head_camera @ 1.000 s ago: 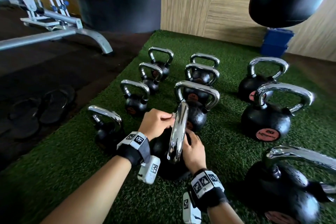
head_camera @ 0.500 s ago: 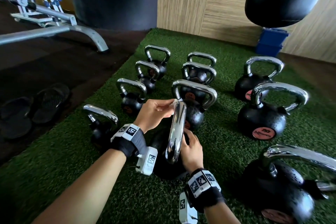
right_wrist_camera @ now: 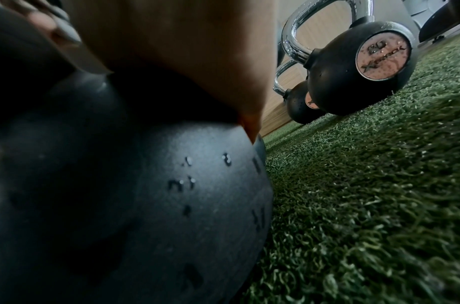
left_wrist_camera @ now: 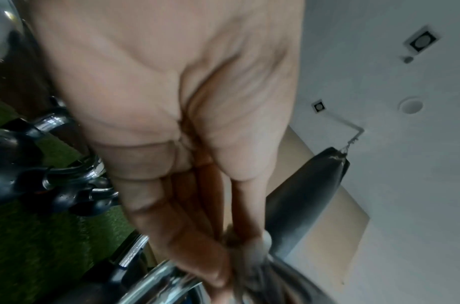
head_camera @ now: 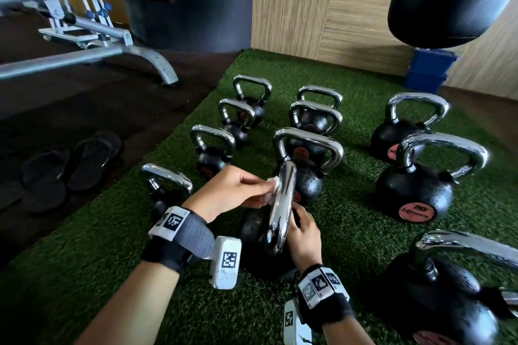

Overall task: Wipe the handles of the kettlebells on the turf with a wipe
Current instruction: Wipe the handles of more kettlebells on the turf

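Eleven or so kettlebells stand on the turf (head_camera: 134,232); one in hand, the nearest kettlebell (head_camera: 252,235), chrome handle (head_camera: 281,210) edge-on; left hand (head_camera: 235,190) pinches a white wipe (head_camera: 270,190) against the handle's upper left side; right hand (head_camera: 304,235) rests on the ball, fingers hidden, grip cannot be told; wiped versus unwiped handles indistinguishable; judged: the other handles may remain.
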Motion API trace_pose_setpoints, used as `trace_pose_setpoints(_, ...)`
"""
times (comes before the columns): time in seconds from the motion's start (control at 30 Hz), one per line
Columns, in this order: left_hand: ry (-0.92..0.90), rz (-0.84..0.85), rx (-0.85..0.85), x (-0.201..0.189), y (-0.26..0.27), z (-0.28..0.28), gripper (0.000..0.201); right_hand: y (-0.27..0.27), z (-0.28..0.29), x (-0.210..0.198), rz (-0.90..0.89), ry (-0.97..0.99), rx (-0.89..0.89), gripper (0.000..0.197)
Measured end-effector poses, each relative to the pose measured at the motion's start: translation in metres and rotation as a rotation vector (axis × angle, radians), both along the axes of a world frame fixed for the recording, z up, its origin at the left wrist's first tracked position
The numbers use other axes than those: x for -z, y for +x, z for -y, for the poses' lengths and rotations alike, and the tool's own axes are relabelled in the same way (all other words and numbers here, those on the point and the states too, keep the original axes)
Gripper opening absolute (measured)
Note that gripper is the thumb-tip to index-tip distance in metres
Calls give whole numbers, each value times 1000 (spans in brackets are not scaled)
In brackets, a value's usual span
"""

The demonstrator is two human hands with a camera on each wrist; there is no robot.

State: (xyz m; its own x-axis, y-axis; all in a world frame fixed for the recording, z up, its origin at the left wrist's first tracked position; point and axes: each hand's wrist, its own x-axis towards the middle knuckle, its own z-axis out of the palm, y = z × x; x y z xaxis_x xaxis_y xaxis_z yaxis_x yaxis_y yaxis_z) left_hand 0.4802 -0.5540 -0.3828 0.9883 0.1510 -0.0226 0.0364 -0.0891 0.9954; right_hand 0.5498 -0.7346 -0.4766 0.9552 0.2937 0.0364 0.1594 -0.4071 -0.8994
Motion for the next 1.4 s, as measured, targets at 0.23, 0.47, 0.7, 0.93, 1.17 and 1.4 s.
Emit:
trace_pose_setpoints(0.23,140,56,-49,-14,-17,8,19,2,0,2,-2,-10,-8,37)
trace_pose_setpoints(0.47,214,-7,131,-22,-35,5,12,1,-1,3,-20,22,4,37)
trace_pose_setpoints(0.7,453,-8,233,-9,-47,3,28,-1,-1,2,-12,10,10,36)
trace_pose_setpoints(0.93,510,-19,229,10,-47,5,24,0,-1,5,2,-3,25,36)
trace_pose_setpoints(1.17,449,-4,133,31,-46,1,27,0,12,-23,37,-505,-136,52)
trace_pose_setpoints(1.4,151,236,-73,7,-39,-13,32,-12,42,-104,552,-1,-2,13)
